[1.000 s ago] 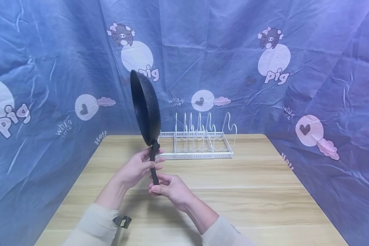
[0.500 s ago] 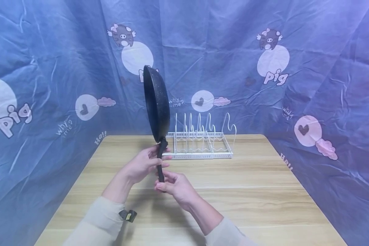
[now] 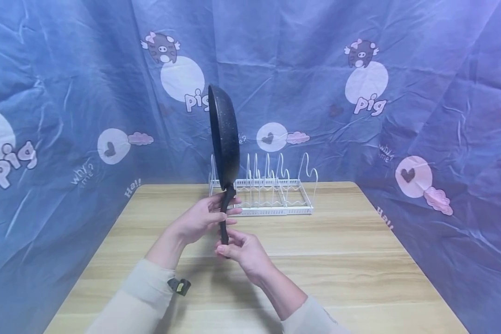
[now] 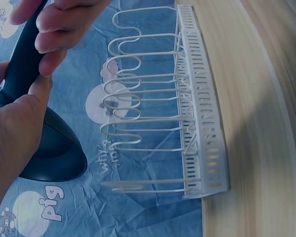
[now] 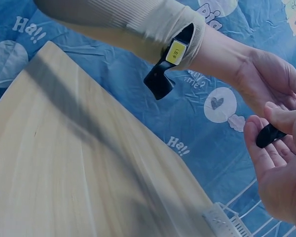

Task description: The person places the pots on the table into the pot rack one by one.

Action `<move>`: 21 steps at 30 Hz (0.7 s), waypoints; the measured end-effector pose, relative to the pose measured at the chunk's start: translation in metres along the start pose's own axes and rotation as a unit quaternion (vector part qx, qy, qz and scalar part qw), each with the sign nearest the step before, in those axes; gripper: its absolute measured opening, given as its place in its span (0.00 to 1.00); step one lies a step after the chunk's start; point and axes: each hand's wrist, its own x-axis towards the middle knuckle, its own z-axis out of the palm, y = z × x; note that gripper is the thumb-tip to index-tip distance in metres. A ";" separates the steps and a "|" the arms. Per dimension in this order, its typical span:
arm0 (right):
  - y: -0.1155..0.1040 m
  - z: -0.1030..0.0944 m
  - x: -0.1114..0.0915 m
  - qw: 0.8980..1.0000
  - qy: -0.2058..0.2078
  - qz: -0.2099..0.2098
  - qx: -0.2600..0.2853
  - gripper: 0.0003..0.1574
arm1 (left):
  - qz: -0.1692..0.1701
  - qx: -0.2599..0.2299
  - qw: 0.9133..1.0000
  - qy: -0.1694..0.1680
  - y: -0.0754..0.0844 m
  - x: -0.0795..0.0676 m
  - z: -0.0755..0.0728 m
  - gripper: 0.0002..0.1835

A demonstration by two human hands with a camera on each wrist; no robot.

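A black speckled frying pan [image 3: 228, 134] is held upright on edge above the table, its handle pointing down and its hollow side facing left. My left hand [image 3: 198, 220] holds the upper handle between thumb and fingers, with the fingertips showing past it on the right. Lower down, my right hand [image 3: 250, 255] pinches the handle's end. In the right wrist view the black handle tip [image 5: 269, 136] shows between the right thumb and fingers. Behind the pan stands a white wire pan rack [image 3: 271, 212] with upright looped dividers; the pan overlaps its left part in the head view.
The wooden table [image 3: 338, 269] reaches back to a blue printed cloth [image 3: 317, 93] hanging on three sides. A black band with a camera mount [image 3: 179, 286] sits at the left sleeve cuff. The rack's perforated side rail [image 4: 202, 98] lies along the table's back.
Both hands have carried the pan to the right, in front of the rack's left part. The pan has turned more edge-on and stands straighter. The grip looks the same.
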 end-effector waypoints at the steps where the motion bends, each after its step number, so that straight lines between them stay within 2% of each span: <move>1: -0.001 0.000 -0.001 1.000 0.006 -0.002 -0.003 0.37 | 0.003 0.000 1.000 -0.004 0.000 0.002 0.000 0.43; 11: -0.003 -0.004 -0.003 0.998 0.064 -0.015 -0.008 0.36 | 0.001 -0.004 1.000 -0.027 0.000 0.022 0.006 0.42; 21: 0.002 -0.008 -0.007 0.997 0.078 -0.012 -0.002 0.36 | -0.006 -0.003 0.998 -0.056 -0.009 0.032 0.008 0.39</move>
